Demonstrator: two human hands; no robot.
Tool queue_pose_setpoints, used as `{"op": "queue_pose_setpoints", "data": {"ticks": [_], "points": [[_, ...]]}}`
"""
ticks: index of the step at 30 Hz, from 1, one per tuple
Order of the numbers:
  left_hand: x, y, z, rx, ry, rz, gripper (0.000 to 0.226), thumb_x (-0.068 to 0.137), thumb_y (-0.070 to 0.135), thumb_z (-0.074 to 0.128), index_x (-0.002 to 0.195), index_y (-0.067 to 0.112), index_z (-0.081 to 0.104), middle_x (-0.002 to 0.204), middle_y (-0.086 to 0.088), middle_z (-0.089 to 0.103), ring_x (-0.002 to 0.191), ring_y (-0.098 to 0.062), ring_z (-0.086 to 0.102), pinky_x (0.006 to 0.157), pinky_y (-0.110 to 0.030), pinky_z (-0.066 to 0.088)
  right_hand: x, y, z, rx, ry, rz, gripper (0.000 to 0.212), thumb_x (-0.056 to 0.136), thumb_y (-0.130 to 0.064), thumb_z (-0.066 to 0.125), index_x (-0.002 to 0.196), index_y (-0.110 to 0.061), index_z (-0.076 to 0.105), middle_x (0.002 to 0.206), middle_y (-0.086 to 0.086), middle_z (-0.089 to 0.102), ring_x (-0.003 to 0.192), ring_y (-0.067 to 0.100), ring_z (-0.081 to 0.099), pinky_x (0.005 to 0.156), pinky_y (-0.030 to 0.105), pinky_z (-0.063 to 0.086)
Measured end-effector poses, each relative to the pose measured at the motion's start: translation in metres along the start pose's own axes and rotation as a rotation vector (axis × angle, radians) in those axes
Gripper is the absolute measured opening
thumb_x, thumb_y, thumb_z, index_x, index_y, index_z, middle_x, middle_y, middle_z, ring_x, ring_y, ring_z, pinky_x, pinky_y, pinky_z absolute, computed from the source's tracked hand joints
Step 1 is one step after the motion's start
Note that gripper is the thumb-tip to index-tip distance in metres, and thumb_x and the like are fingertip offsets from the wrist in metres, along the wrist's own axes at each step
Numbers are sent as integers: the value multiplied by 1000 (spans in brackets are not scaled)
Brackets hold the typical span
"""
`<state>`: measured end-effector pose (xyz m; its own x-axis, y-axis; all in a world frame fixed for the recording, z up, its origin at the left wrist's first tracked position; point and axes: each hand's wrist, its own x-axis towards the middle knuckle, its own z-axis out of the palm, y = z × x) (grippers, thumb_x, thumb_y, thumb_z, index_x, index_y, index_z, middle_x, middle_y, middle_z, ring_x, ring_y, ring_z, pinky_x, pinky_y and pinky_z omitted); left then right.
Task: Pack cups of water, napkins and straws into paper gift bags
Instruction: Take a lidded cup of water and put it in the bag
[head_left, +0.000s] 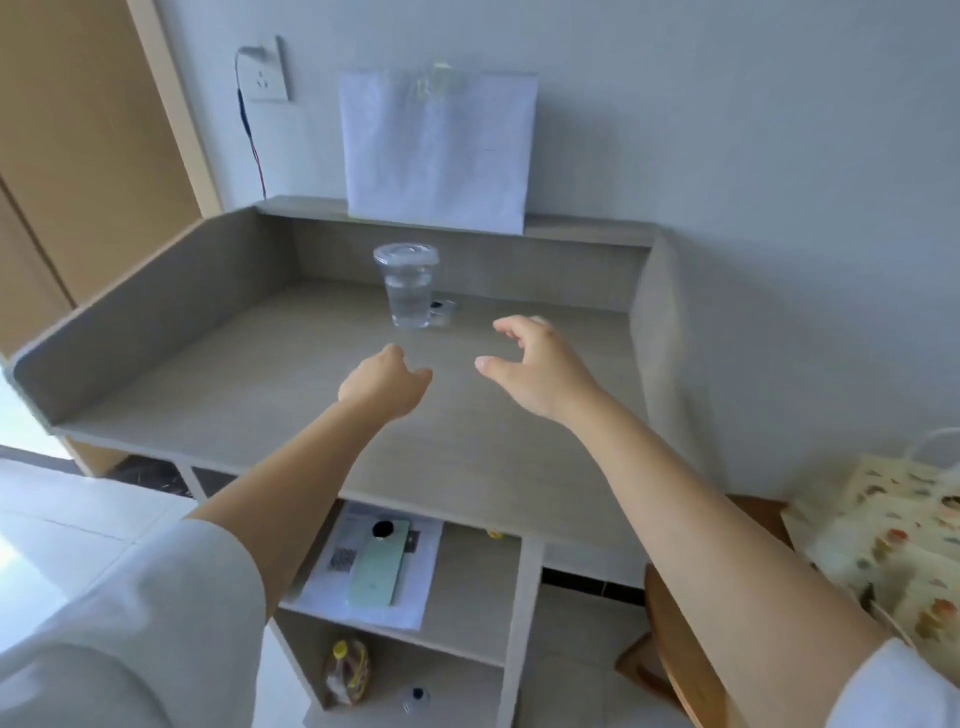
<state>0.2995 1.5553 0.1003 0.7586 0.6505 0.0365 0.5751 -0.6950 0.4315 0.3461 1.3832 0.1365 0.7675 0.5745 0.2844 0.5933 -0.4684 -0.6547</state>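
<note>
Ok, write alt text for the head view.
A person's left hand and right hand are held out empty toward a lidded clear cup of water on a grey desk. Patterned paper gift bags stand at the frame's right edge.

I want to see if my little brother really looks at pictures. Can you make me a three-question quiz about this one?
1. Fill in: the cup of water on the desk is closed on top with a clear ____.
2. True or false: the right hand grips the cup.
3. Pick one: where is the patterned gift bag?
A. On the desk beside the cup
B. Off the desk, at the right
C. On the shelf under the desk

Key
1. lid
2. False: the right hand is short of the cup and holds nothing.
3. B
</note>
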Motion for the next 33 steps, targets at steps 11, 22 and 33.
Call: {"op": "queue_pose_setpoints", "data": {"ticks": [11, 22, 33], "points": [[189, -23, -2, -276, -42, -38, 85, 82, 51, 63, 142, 5, 24, 144, -12, 35, 132, -30, 34, 103, -42, 37, 159, 0, 74, -111, -59, 120, 55, 90, -30, 57, 140, -13, 40, 143, 4, 38, 133, 21, 34, 105, 28, 29], [223, -5, 25, -739, 105, 4, 85, 60, 45, 84, 128, 18, 42, 124, 2, 45, 118, -19, 49, 100, -39, 44, 164, 11, 84, -72, -1, 154, 52, 91, -26, 56, 139, -14, 41, 140, 2, 40, 131, 20, 35, 102, 25, 28], [51, -1, 29, -824, -3, 182, 73, 53, 50, 81, 116, 26, 53, 115, 7, 54, 102, -10, 57, 91, -35, 49, 41, -23, 33, 6, 100, 105, 63, 84, -38, 65, 137, -17, 38, 140, -2, 35, 131, 14, 29, 94, 18, 23]]}}
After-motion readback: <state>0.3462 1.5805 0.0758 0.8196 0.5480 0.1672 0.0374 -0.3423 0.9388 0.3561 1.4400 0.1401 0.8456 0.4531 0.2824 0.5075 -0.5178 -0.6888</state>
